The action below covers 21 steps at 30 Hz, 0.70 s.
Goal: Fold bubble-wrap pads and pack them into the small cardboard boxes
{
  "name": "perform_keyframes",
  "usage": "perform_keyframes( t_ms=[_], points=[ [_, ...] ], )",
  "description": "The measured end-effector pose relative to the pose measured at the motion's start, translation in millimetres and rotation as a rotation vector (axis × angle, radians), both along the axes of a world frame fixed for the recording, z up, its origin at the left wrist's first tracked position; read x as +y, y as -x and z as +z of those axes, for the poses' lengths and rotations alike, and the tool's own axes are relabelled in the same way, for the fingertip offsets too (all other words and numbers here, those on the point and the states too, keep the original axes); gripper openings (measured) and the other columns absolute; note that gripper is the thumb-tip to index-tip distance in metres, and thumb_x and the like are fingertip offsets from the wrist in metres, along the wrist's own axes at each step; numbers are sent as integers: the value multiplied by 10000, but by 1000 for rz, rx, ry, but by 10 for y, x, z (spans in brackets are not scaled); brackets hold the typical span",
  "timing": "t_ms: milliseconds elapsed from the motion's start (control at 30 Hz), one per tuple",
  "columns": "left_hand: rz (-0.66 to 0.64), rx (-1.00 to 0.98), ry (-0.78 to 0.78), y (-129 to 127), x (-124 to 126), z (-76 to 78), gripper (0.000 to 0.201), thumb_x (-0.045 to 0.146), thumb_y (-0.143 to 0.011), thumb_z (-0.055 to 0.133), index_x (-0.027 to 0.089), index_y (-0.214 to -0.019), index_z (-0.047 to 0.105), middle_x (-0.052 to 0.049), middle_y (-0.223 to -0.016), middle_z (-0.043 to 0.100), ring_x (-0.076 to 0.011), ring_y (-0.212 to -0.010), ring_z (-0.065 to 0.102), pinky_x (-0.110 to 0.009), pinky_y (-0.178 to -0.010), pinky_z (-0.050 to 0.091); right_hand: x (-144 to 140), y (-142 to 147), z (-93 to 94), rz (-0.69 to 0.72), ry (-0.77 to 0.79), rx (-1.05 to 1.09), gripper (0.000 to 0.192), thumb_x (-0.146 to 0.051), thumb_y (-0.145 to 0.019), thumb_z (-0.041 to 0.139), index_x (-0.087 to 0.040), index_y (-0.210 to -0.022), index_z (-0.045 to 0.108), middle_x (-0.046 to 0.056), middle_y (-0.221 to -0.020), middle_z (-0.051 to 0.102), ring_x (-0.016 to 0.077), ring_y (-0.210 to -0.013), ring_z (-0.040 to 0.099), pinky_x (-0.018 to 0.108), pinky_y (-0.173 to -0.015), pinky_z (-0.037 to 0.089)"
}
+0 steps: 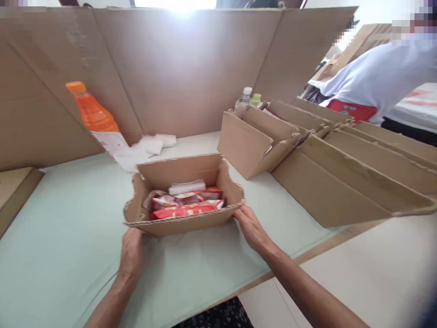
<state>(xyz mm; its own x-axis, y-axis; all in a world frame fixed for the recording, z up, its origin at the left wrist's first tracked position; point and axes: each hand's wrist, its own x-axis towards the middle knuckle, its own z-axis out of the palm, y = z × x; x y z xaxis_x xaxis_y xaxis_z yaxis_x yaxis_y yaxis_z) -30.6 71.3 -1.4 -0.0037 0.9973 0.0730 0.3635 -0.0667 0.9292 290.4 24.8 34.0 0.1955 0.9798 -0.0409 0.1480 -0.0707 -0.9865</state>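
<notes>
An open cardboard box [191, 228] sits in front of me at the middle of the table, with ragged cut edges. Inside it lie red-and-white plastic packets [187, 209] and a white folded packet [187, 187] behind them. My left hand [132, 253] grips the box at its near left corner, fingers mostly hidden by the cardboard. At the near right corner my right hand [251, 228] holds the box too, its fingertips tucked behind the side. Both hands are closed on the box.
An orange bottle [99, 116] and white packets [150, 146] stand behind the box. Several cardboard compartments [327, 182] line the right side, with a clear bottle [245, 98] behind. A cardboard panel [191, 68] closes the back. A person in a white top [378, 68] bends at the right.
</notes>
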Motion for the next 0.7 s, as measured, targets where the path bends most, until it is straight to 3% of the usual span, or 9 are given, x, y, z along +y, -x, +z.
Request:
perform_keyframes(
  t_ms=[133, 267, 333, 433, 533, 633, 700],
  points=[
    [-352, -145, 68, -856, 24, 98, 473, 525, -965, 440, 174, -1115, 719, -79, -1229, 720, -304, -1215, 589, -443, -1106, 438, -706, -599, -273, -430, -2, -20, 411, -555, -856, 595, -166, -829, 722, 73, -853, 721, 245, -871, 615, 339, -801, 513],
    [-643, -201, 81, -1657, 94, 211, 540, 547, -996, 381, 169, -1258, 665, -104, -1373, 643, -290, -1326, 531, -457, -1194, 349, -1424, -808, -553, -828, -43, -6, 372, -512, -852, 620, -169, -931, 739, 98, -882, 732, 263, -859, 633, 371, -769, 536],
    [-637, -198, 37, -1935, 62, 237, 522, 547, -1008, 361, 175, -1189, 680, -114, -1288, 671, -282, -1265, 562, -452, -1149, 396, -1707, -771, -626, -920, -47, 0, 383, -504, -877, 604, -175, -1025, 732, 97, -921, 733, 255, -850, 644, 380, -777, 544],
    [-461, -160, -19, -2135, -71, 247, 455, 528, -1014, 374, 189, -1055, 676, -108, -1159, 671, -257, -1142, 590, -411, -1028, 471, -1961, -674, -665, -931, -60, 0, 409, -511, -885, 615, -181, -1108, 708, 88, -975, 733, 243, -864, 661, 384, -816, 548],
    [-369, -119, -78, -2140, -204, 244, 419, 516, -1012, 397, 194, -899, 639, -82, -1026, 641, -220, -1001, 589, -344, -903, 488, -2020, -640, -666, -904, -107, -27, 437, -518, -848, 677, -181, -1125, 699, 91, -1030, 733, 257, -983, 668, 380, -893, 541],
    [-380, -120, -75, -2129, -225, 246, 450, 504, -1021, 386, 197, -760, 586, -49, -851, 593, -191, -823, 559, -313, -760, 477, -1987, -663, -665, -891, -123, -59, 526, -519, -839, 697, -169, -1231, 666, 128, -1174, 711, 293, -1135, 640, 410, -973, 521],
    [-408, -166, -17, -2188, -157, 254, 445, 499, -1021, 390, 189, -793, 613, -49, -852, 608, -189, -795, 563, -319, -740, 483, -1969, -674, -676, -882, -116, -88, 572, -507, -845, 699, -168, -1299, 628, 143, -1231, 686, 304, -1175, 626, 434, -996, 513]
  ],
)
